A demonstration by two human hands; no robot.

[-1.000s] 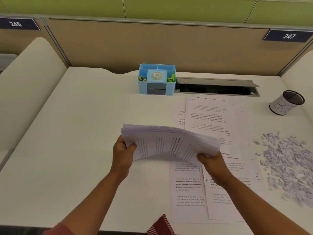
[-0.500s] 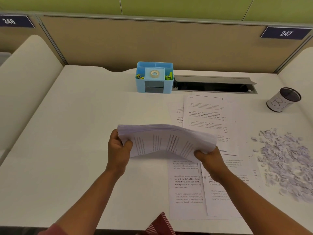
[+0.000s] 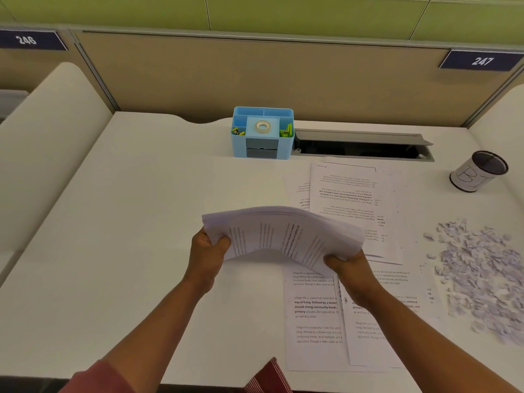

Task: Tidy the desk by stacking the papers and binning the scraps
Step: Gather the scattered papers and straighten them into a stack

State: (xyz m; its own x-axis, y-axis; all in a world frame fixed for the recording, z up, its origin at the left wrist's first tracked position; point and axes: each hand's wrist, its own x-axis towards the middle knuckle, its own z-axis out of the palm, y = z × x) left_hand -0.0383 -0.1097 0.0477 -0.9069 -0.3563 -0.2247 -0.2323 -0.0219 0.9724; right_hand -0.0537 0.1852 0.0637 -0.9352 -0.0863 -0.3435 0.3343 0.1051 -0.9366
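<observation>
A thick stack of printed papers (image 3: 283,231) is held above the white desk (image 3: 127,222), bowed upward in the middle. My left hand (image 3: 208,253) grips its left end and my right hand (image 3: 347,266) grips its lower right corner. Loose printed sheets (image 3: 351,194) lie flat on the desk behind the stack, and more sheets (image 3: 314,321) lie under my right forearm. A heap of torn paper scraps (image 3: 482,273) is spread at the right side of the desk. A black mesh cup wrapped in a white label (image 3: 479,171) stands at the far right.
A blue desk organiser (image 3: 262,133) with a tape roll and clips stands at the back centre, next to an open cable slot (image 3: 360,146). A beige partition (image 3: 255,78) runs behind the desk. Rounded white dividers flank both sides.
The stack stays gripped in both hands and keeps its bowed shape. It has shifted slightly left and toward me, away from the loose sheets.
</observation>
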